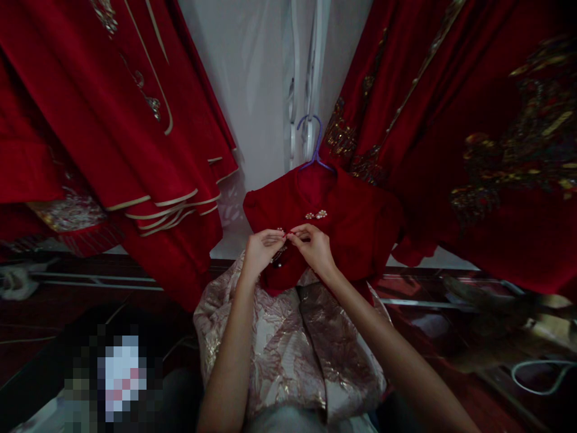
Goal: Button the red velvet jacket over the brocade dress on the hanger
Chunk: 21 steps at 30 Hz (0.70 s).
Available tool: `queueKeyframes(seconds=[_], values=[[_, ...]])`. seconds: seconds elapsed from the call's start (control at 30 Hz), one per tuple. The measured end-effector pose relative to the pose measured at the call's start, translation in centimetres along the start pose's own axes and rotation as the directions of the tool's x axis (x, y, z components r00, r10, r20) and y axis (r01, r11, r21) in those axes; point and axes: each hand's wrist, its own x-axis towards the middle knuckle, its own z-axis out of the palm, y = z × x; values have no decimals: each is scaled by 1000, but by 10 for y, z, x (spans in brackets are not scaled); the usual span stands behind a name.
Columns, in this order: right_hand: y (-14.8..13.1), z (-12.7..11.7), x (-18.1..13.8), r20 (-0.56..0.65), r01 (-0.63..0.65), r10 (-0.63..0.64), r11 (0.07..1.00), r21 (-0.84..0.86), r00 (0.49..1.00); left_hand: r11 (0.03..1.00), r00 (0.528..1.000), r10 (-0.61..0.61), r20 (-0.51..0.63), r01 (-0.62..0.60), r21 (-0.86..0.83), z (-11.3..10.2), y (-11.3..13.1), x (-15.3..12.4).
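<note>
A red jacket (356,234) hangs in front of me on a purple hanger (316,156). Ornate pale clasps (316,214) decorate its front below the collar. My left hand (264,249) and my right hand (314,243) meet at the jacket's front, fingertips pinched close together on a small bit there. Whether it is thread, a button or cloth is too small to tell. Beside my left fingers a dark, beaded ornament (278,260) dangles. Pale, gold-patterned brocade fabric (274,337) lies below the jacket, under my forearms.
Long red garments with pale trim (148,156) hang at the left. More red garments with gold embroidery (509,150) hang at the right. A white wall (252,78) stands behind. Metal rails (103,279) run low near the floor, and a pale loop (541,377) lies at lower right.
</note>
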Motion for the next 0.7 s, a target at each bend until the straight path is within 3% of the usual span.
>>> queueKeyframes(seconds=[0.23,0.33,0.43,0.5,0.6,0.7], values=[[-1,2,4,-22,18,-18,1000,-26,1000,998,1000,20,20,-21,62,1,1,-1],[1,-6,-1,91,-27,23,998,48,996,995,996,30,79,-37,91,-5,-3,-1],[8,-29,-19,252,-92,59,989,119,966,984,988,-65,137,40,174,-17,-9,-6],[13,-49,-32,308,-110,81,991,80,948,960,949,-183,256,116,256,-24,-11,-11],[14,-76,-42,380,-116,129,992,-56,916,924,817,-347,462,212,319,-26,-8,-18],[9,-87,-44,426,-81,171,972,-222,888,895,731,-416,540,226,384,-17,-3,-22]])
